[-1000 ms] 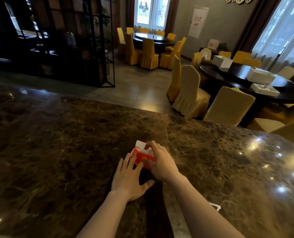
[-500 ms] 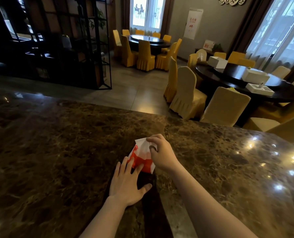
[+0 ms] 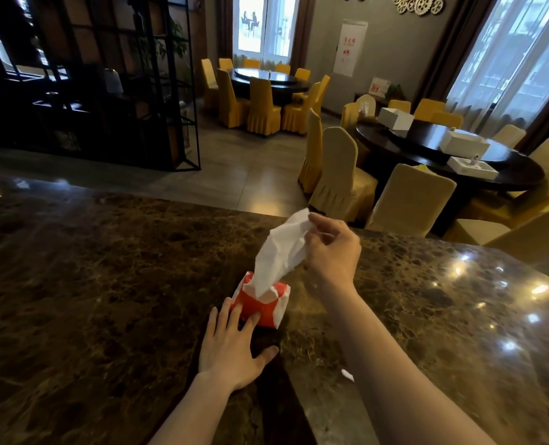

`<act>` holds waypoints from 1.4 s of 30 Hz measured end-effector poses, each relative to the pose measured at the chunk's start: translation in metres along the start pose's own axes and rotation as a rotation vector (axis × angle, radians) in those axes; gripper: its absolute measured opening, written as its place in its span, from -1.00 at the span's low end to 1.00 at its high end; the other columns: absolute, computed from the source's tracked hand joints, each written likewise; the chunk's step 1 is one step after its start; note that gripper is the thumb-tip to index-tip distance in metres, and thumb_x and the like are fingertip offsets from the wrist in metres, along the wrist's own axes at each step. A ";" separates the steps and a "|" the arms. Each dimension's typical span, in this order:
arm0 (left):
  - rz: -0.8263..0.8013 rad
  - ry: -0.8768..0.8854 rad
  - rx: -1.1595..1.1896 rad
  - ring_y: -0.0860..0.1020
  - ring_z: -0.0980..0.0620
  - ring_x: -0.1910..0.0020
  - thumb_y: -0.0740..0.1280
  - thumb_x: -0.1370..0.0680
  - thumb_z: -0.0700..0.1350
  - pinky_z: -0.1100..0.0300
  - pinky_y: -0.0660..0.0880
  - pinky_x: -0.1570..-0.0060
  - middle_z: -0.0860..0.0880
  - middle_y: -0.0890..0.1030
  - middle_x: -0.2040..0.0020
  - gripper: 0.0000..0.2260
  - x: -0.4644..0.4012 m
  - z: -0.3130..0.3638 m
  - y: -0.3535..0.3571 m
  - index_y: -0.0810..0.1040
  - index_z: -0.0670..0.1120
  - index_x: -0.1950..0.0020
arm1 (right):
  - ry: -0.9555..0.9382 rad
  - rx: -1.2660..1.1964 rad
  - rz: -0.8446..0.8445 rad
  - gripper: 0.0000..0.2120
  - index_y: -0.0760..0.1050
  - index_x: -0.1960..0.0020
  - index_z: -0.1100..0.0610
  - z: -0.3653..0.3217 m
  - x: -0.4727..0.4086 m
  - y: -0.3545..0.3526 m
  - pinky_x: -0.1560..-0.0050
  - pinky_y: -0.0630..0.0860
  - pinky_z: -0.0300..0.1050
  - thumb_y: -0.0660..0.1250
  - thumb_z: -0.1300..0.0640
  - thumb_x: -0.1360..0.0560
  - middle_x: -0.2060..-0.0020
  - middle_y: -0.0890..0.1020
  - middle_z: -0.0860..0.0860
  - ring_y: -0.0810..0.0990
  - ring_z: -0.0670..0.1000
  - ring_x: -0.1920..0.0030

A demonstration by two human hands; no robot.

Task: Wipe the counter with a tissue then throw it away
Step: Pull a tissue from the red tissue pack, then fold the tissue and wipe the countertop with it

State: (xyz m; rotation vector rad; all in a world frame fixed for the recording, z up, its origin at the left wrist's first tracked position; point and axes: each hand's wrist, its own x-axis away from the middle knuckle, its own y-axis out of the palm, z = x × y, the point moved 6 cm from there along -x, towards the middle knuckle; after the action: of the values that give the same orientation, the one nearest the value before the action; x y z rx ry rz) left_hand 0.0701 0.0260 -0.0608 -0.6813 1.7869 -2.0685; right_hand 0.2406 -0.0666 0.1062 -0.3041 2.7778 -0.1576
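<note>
A red and white tissue pack lies on the dark brown marble counter. My left hand rests flat on the counter, its fingertips pressing the pack's near side. My right hand is raised above the pack, fingers pinched on the top of a white tissue. The tissue is stretched upward, and its lower end is still inside the pack's opening.
A small white scrap lies on the counter by my right forearm. Beyond the counter's far edge stand yellow-covered chairs and a dark round table with white boxes. A black metal shelf stands at the far left.
My right hand has lifted from the pack's top, drawing a tissue up and out. My left hand has stayed pressed against the pack.
</note>
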 end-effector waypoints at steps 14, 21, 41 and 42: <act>0.268 -0.007 0.072 -0.07 -0.28 -0.67 0.07 -0.57 0.47 -0.25 -0.11 -0.64 -0.24 0.04 -0.70 -0.17 0.004 0.024 -0.015 0.06 0.03 -0.70 | -0.133 0.445 0.193 -0.66 0.57 -0.23 0.09 0.033 0.029 -0.203 -0.04 0.67 0.09 0.40 0.38 -0.53 -0.08 0.63 0.01 0.60 -0.06 -0.03; 0.154 0.336 0.225 -0.18 0.03 -0.67 -0.07 -0.50 0.54 0.00 -0.24 -0.63 0.05 -0.04 -0.72 -0.18 0.023 0.102 0.016 -0.06 0.21 -0.69 | -0.230 0.425 -0.084 -0.62 0.62 -0.15 0.03 0.054 0.076 -0.189 0.12 0.61 -0.11 0.46 0.41 -0.47 0.05 0.65 -0.08 0.64 -0.11 0.09; 0.024 0.311 0.050 -0.32 -0.02 -0.66 -0.08 -0.46 0.63 -0.09 -0.24 -0.66 -0.03 -0.26 -0.71 0.03 0.035 0.107 0.041 -0.26 0.00 -0.69 | -0.063 0.993 -0.585 -0.61 0.25 -0.51 -0.25 0.147 0.168 -0.142 -0.52 0.19 0.24 0.13 -0.08 -0.70 -0.60 0.27 0.04 0.15 0.25 -0.58; 0.022 0.309 0.061 -0.32 -0.01 -0.66 -0.19 -0.40 0.66 -0.08 -0.24 -0.66 -0.03 -0.26 -0.71 0.07 0.035 0.107 0.040 -0.25 -0.01 -0.69 | -0.066 1.024 -0.586 -0.60 0.23 -0.53 -0.25 0.150 0.167 -0.141 -0.54 0.14 0.26 0.11 -0.08 -0.70 -0.62 0.24 0.05 0.10 0.27 -0.60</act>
State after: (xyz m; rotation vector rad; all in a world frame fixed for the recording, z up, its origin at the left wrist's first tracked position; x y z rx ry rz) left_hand 0.0969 -0.0878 -0.0842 -0.3360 1.8670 -2.3041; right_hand 0.1653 -0.2521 -0.0675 -0.7747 2.0882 -1.5637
